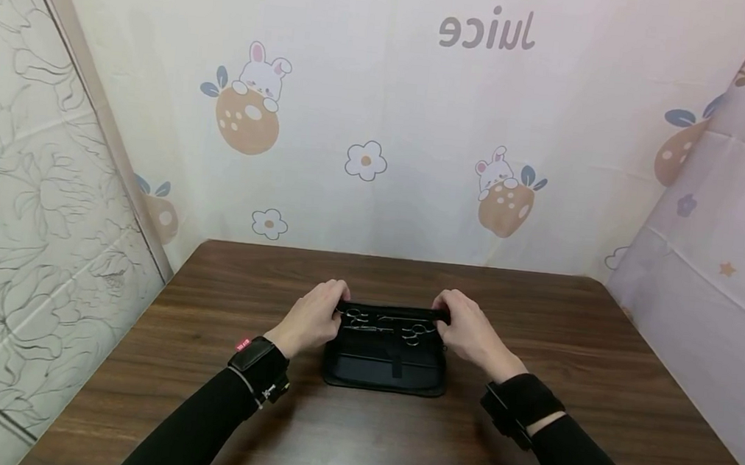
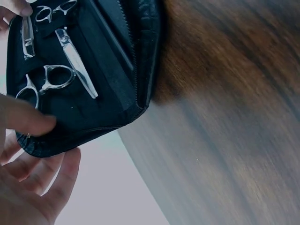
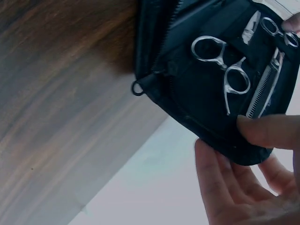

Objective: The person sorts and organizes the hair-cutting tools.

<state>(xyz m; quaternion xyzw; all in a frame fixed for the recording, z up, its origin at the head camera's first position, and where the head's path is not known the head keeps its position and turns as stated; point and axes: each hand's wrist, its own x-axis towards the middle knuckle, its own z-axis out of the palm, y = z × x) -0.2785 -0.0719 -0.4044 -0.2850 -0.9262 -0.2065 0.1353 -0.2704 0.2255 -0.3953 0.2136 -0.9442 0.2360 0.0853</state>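
Note:
A black zip case point(image 1: 360, 372) lies opened out on the table, its far flap tilted up. Two pairs of silver scissors sit in that flap: hairdressing scissors point(image 2: 76, 61) with plain blades and thinning scissors point(image 3: 263, 86) with a toothed blade. My left hand point(image 1: 319, 315) grips the flap's far left corner, thumb on the inner face and fingers behind it. At the far right corner, my right hand point(image 1: 467, 329) holds the flap the same way. A zip point(image 3: 168, 35) and a small ring point(image 3: 137, 88) show along the case's edge in the right wrist view.
The dark wooden table point(image 1: 367, 446) extends around the case on all sides. Behind it hangs a pale printed curtain point(image 1: 384, 100), with more patterned cloth at the left and right. Black bands point(image 1: 261, 367) with cameras sit on both wrists.

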